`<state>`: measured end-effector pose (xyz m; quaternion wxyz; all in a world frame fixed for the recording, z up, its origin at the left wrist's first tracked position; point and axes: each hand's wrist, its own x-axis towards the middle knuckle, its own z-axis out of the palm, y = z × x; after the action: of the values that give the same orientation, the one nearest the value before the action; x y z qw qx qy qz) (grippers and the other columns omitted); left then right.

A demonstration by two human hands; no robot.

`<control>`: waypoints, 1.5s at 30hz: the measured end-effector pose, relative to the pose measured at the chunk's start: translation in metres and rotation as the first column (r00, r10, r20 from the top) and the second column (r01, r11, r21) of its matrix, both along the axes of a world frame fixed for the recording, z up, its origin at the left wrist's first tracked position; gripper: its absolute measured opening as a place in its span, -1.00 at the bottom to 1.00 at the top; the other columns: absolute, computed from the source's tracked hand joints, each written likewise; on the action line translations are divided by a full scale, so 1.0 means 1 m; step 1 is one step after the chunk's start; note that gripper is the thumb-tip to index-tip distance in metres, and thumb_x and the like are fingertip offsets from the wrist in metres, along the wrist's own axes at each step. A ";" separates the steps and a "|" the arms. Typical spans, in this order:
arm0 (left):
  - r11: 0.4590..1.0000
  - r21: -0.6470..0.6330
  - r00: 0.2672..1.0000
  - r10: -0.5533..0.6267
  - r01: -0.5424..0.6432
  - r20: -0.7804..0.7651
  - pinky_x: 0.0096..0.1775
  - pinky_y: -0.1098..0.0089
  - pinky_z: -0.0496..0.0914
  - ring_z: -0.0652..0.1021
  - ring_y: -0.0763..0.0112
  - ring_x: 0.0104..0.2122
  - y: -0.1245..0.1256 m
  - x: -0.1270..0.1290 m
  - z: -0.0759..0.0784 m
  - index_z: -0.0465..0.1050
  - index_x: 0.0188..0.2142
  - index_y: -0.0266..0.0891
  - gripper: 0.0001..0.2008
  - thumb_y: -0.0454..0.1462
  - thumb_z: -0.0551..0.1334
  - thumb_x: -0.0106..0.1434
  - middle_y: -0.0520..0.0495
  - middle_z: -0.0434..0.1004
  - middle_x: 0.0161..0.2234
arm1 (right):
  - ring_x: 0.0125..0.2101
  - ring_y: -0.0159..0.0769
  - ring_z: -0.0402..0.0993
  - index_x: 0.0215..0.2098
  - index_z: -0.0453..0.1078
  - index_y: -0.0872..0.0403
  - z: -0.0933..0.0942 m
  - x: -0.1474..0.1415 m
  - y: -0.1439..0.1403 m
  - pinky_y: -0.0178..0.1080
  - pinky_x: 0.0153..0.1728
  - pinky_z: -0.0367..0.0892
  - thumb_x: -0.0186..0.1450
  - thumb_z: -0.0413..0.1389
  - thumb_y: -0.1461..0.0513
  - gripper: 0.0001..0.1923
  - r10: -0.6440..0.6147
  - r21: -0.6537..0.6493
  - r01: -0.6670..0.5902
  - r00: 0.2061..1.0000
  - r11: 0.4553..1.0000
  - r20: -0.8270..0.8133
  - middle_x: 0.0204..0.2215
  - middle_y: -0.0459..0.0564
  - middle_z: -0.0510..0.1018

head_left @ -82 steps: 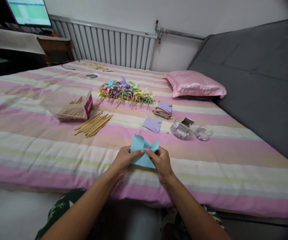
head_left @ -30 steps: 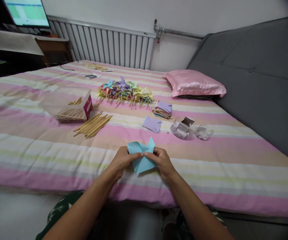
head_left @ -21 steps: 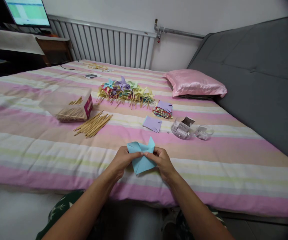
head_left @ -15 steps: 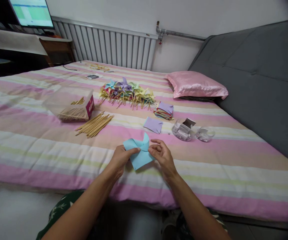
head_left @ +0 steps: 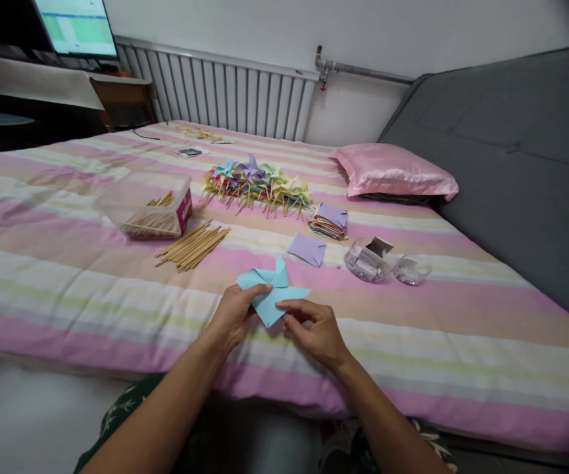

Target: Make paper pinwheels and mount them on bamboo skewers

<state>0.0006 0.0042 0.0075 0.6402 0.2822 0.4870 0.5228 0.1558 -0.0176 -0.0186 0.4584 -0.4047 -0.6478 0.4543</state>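
A light blue paper pinwheel (head_left: 267,309), part folded, is held over the near side of the bed. My left hand (head_left: 235,315) grips its left side, thumb pressed on top near the centre. At the lower right edge, my right hand (head_left: 318,330) pinches the paper between thumb and index finger. Two upper flaps are curled in toward the middle, while the right and bottom corners lie flat. Beyond the hands lie a purple paper square (head_left: 307,249) and a bundle of thin wooden sticks (head_left: 195,246).
A clear plastic box (head_left: 141,220) with sticks stands at left. Finished pinwheels (head_left: 254,184) lie in a pile behind. To the right are a stack of coloured paper (head_left: 329,222), an open clear round container (head_left: 366,260), its lid (head_left: 410,270) and a pink pillow (head_left: 397,172).
My right hand has moved from the pinwheel's upper right flap down to its lower right edge. The right corner now sticks out flat. The view has shifted slightly.
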 end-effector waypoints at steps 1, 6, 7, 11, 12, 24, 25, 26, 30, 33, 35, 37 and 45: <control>1.000 0.005 1.000 -0.016 0.016 0.011 -0.46 0.45 0.31 0.45 0.47 -0.54 0.000 0.001 0.000 0.45 -0.44 -0.33 -0.79 -0.32 0.35 -0.14 0.02 0.50 -0.52 | -0.54 -0.32 0.47 -0.25 0.50 0.00 -0.002 0.000 0.000 -0.25 -0.46 0.37 0.14 0.10 0.25 -0.79 -0.002 -0.006 0.002 1.000 1.000 -0.001 -0.44 -0.04 0.58; 0.998 0.030 0.997 -0.064 0.063 0.044 -0.49 0.47 0.28 0.43 0.49 -0.57 -0.002 0.004 -0.003 0.45 -0.47 -0.31 -0.82 -0.32 0.35 -0.14 0.05 0.48 -0.57 | -0.51 -0.28 0.49 -0.36 0.53 -0.01 -0.006 0.001 0.003 -0.25 -0.47 0.37 0.08 0.20 0.19 -0.85 -0.013 -0.079 0.010 0.999 0.997 -0.042 -0.48 -0.04 0.59; 0.997 0.034 0.997 -0.066 0.065 0.045 -0.50 0.47 0.27 0.43 0.49 -0.58 -0.002 0.004 -0.003 0.45 -0.48 -0.31 -0.83 -0.32 0.35 -0.14 0.06 0.48 -0.57 | -0.52 -0.28 0.49 -0.38 0.53 0.00 -0.006 0.001 0.003 -0.25 -0.47 0.37 0.06 0.22 0.18 -0.86 -0.019 -0.083 0.015 0.999 0.996 -0.048 -0.50 -0.04 0.59; 0.997 0.039 0.997 -0.065 0.063 0.031 -0.50 0.47 0.28 0.43 0.49 -0.59 -0.004 0.007 -0.003 0.45 -0.49 -0.30 -0.81 -0.31 0.36 -0.15 0.05 0.48 -0.58 | -0.54 -0.31 0.45 -0.45 0.52 0.02 -0.002 -0.001 0.004 -0.27 -0.47 0.36 0.08 0.21 0.15 -0.88 -0.067 -0.074 0.060 0.992 0.995 -0.105 -0.57 -0.07 0.54; 0.997 0.041 0.998 -0.061 0.061 0.019 -0.50 0.46 0.28 0.43 0.48 -0.59 -0.004 0.007 -0.002 0.45 -0.48 -0.31 -0.81 -0.30 0.36 -0.15 0.04 0.48 -0.58 | -0.56 -0.33 0.43 -0.46 0.51 0.03 -0.001 -0.002 0.004 -0.28 -0.47 0.35 0.10 0.20 0.15 -0.88 -0.089 -0.070 0.081 0.989 0.994 -0.115 -0.59 -0.08 0.52; 0.996 0.084 0.990 0.009 0.003 -0.144 -0.53 0.49 0.28 0.42 0.48 -0.61 -0.009 0.018 -0.003 0.49 -0.54 -0.32 -0.86 -0.29 0.36 -0.14 0.03 0.48 -0.62 | -0.58 -0.38 0.38 -0.48 0.45 0.08 -0.009 -0.005 0.003 -0.32 -0.54 0.28 0.13 0.15 0.11 -0.80 -0.340 -0.065 0.337 0.939 0.939 -0.047 -0.50 -0.03 0.48; 0.996 0.087 0.987 0.014 0.000 -0.159 -0.54 0.50 0.27 0.41 0.49 -0.62 -0.009 0.018 -0.003 0.49 -0.55 -0.33 -0.86 -0.29 0.36 -0.14 0.04 0.47 -0.63 | -0.56 -0.38 0.38 -0.49 0.45 0.08 -0.010 -0.006 0.003 -0.32 -0.54 0.29 0.14 0.15 0.11 -0.80 -0.356 -0.049 0.354 0.934 0.934 -0.038 -0.45 -0.01 0.48; 0.996 0.089 0.984 0.017 -0.001 -0.175 -0.56 0.51 0.25 0.40 0.50 -0.62 -0.009 0.018 -0.003 0.49 -0.55 -0.33 -0.85 -0.28 0.36 -0.14 0.04 0.46 -0.64 | -0.53 -0.38 0.39 -0.49 0.45 0.09 -0.010 -0.006 0.003 -0.32 -0.52 0.29 0.14 0.15 0.11 -0.80 -0.370 -0.033 0.369 0.928 0.929 -0.034 -0.38 0.02 0.48; 0.996 0.087 0.977 0.008 0.011 -0.215 -0.59 0.52 0.22 0.38 0.51 -0.64 -0.009 0.018 -0.004 0.50 -0.54 -0.33 -0.83 -0.25 0.36 -0.13 0.04 0.44 -0.65 | -0.43 -0.35 0.41 -0.51 0.43 0.10 -0.011 -0.006 0.004 -0.33 -0.50 0.33 0.14 0.14 0.11 -0.79 -0.393 0.003 0.394 0.918 0.919 -0.050 -0.24 0.06 0.44; 0.994 0.108 0.978 -0.001 0.024 -0.208 -0.53 0.50 0.26 0.39 0.50 -0.60 -0.009 0.018 -0.005 0.52 -0.52 -0.32 -0.82 -0.24 0.36 -0.12 0.03 0.46 -0.62 | -0.39 -0.34 0.42 -0.51 0.43 0.11 -0.011 -0.005 0.005 -0.34 -0.49 0.35 0.14 0.14 0.12 -0.79 -0.405 0.028 0.406 0.913 0.913 -0.045 -0.23 0.06 0.42; 0.992 0.128 0.977 0.004 0.024 -0.213 -0.49 0.48 0.28 0.40 0.49 -0.58 -0.009 0.018 -0.006 0.52 -0.52 -0.33 -0.82 -0.24 0.36 -0.12 0.02 0.46 -0.61 | -0.37 -0.34 0.43 -0.51 0.42 0.12 -0.011 -0.005 0.005 -0.35 -0.48 0.34 0.14 0.14 0.13 -0.79 -0.419 0.044 0.421 0.907 0.906 -0.035 -0.22 0.06 0.42; 0.990 0.142 0.972 0.014 0.020 -0.233 -0.48 0.48 0.27 0.39 0.48 -0.58 -0.009 0.019 -0.006 0.52 -0.53 -0.34 -0.83 -0.25 0.36 -0.12 0.02 0.44 -0.62 | -0.38 -0.35 0.43 -0.51 0.41 0.12 -0.011 -0.006 0.005 -0.35 -0.48 0.34 0.15 0.14 0.14 -0.80 -0.428 0.051 0.429 0.903 0.902 -0.022 -0.21 0.06 0.41; 0.987 0.154 0.953 -0.001 0.050 -0.303 -0.53 0.48 0.23 0.37 0.50 -0.60 -0.009 0.019 -0.010 0.52 -0.52 -0.34 -0.80 -0.22 0.35 -0.10 0.02 0.42 -0.63 | -0.30 -0.28 0.43 -0.55 0.41 0.11 -0.010 -0.006 0.005 -0.34 -0.47 0.32 0.13 0.15 0.14 -0.79 -0.441 0.047 0.441 0.897 0.896 -0.001 -0.22 0.08 0.44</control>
<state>0.0192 -0.0048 -0.0020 0.5403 0.4156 0.5320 0.5023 0.1502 -0.0126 -0.0285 0.5555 -0.5324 -0.5519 0.3215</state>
